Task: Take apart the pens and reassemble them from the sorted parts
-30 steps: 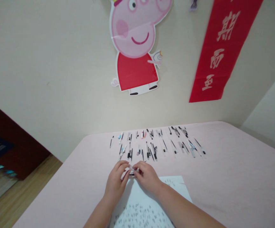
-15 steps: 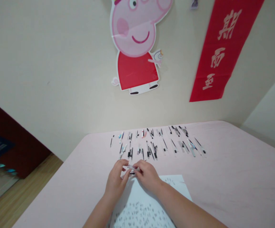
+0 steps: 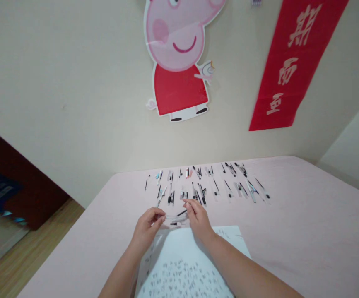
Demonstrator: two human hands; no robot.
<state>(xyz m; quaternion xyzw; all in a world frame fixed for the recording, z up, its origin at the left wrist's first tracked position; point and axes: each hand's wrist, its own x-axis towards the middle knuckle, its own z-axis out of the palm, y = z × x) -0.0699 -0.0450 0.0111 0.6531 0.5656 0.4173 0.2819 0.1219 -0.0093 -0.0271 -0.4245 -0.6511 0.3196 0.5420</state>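
My left hand [image 3: 148,227] pinches the end of a clear pen barrel [image 3: 171,218] between thumb and fingers. My right hand [image 3: 198,219] is closed on a thin dark pen refill [image 3: 181,213], which slants toward the barrel. Whether refill and barrel touch I cannot tell. Just below them a small black pen part [image 3: 173,224] lies on the pink cloth. A sheet of paper with handwriting [image 3: 185,256] lies under and between my forearms.
Two rows of taken-apart pens [image 3: 194,188], with refills, caps and barrels, lie beyond my hands on the pink-covered table [image 3: 291,231]. Behind it rises a wall with a pink pig cutout [image 3: 181,89] and a red banner [image 3: 272,91].
My hands have moved apart, the right one up and to the right. The dark refill now shows between them, and the black part below is in fuller view.
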